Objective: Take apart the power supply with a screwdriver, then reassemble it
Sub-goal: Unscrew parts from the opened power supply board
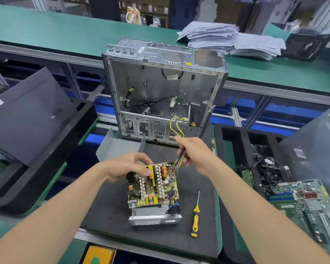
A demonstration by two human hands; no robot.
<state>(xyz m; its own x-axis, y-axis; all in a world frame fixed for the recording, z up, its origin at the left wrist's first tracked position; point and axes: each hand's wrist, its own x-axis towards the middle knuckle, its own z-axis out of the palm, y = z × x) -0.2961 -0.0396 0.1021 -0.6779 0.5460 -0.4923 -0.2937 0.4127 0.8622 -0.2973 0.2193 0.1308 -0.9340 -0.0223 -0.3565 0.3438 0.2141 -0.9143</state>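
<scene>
head view: left hand [128, 165] pinches board [156, 187] edge, right hand [195, 155] grips wires [176, 121]. board likely light, fragile; hold edges.

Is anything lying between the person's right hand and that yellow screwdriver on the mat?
Nothing visible does. The screwdriver lies by itself on the mat, nearer the person than the right hand. That hand is busy, though: it holds the wire bundle.
</scene>
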